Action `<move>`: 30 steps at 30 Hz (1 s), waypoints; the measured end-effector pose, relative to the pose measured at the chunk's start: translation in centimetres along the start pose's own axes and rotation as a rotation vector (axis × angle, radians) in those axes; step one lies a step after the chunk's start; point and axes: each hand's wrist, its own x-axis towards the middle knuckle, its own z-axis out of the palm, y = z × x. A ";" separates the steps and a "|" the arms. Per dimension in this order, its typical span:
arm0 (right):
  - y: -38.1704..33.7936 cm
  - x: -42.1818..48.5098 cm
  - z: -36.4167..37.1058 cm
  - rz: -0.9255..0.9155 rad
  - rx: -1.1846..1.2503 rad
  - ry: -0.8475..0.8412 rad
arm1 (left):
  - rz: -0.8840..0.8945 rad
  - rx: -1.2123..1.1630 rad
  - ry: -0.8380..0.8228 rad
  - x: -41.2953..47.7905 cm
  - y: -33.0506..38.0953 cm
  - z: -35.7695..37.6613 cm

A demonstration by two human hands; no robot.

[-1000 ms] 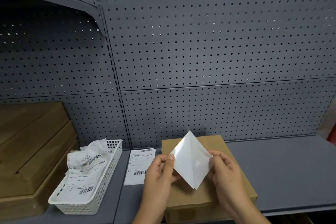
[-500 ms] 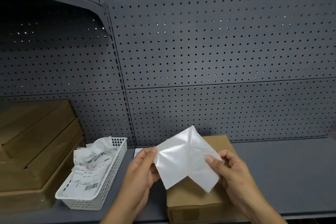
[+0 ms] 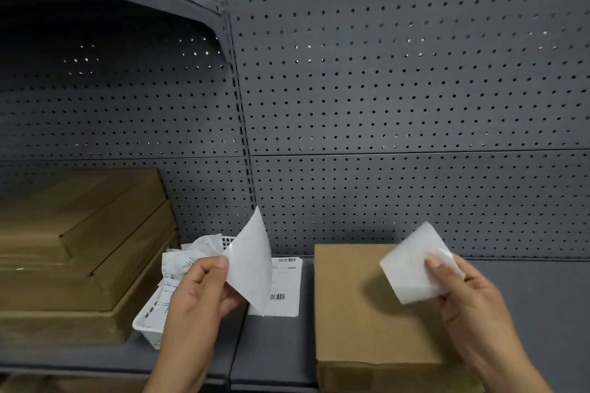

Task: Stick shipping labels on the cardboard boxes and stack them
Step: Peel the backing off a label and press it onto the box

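A plain brown cardboard box (image 3: pixel 357 322) lies flat on the grey shelf (image 3: pixel 274 360) in front of me. My left hand (image 3: pixel 198 293) pinches one curled white sheet (image 3: pixel 252 265) above the shelf, left of the box. My right hand (image 3: pixel 469 290) pinches a second white sheet (image 3: pixel 412 265) over the box's right half. The two sheets are apart; I cannot tell which is the label and which the backing. A stack of flat cardboard boxes (image 3: pixel 79 249) sits at the far left.
A white plastic basket (image 3: pixel 150 325) holding crumpled printed papers stands between the stack and my left hand. More printed labels (image 3: pixel 284 287) lie flat on the shelf beside the box. A grey pegboard wall (image 3: pixel 399 105) closes the back.
The single white sheet held between both hands has been peeled into two. My left hand carried one piece leftward, my right hand carried the other to the right. My view shifted left.
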 end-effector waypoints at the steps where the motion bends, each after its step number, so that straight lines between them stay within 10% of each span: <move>1: 0.2 -0.3 0.9 -0.014 -0.039 -0.020 | 0.022 -0.002 0.015 -0.4 0.3 -0.1; 13: 6.5 -3.4 15.0 -0.259 -0.502 -0.410 | 0.166 0.007 0.341 -2.5 2.6 -8.4; 21: 16.4 -5.1 26.5 -0.621 -1.354 -0.597 | 0.218 0.029 0.428 -3.4 3.9 -13.7; 30: 18.9 -5.5 31.9 -0.341 -1.899 -0.732 | 0.168 0.119 0.394 -2.1 3.6 -16.8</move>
